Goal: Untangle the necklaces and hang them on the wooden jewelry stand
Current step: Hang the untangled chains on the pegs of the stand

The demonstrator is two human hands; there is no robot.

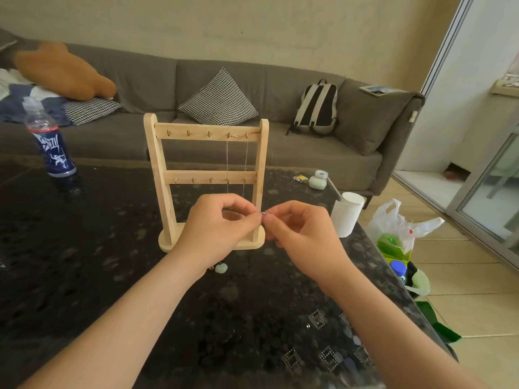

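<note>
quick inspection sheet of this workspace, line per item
surface: dark speckled glossy table, mostly bare
job's things: light wooden jewelry stand upright; thin silver chain hangs from its top rail; pale green pendant lies on the table
clutter: blue-labelled plastic bottle, white paper cup, small pale green case
hands: left hand and right hand pinch a small metal clasp
cables: nothing seen
surroundings: grey fabric sofa, black and white backpack

Pale, unpainted wood on the jewelry stand (206, 181), brass-coloured hooks (189, 133) — on a black table (84, 262) mottled with grey speckles. Behind, a grey sofa (309, 88), a black-and-white houndstooth cushion (219, 101), an orange-brown pillow (64, 71) — and a blue-labelled bottle (50, 141).
</note>
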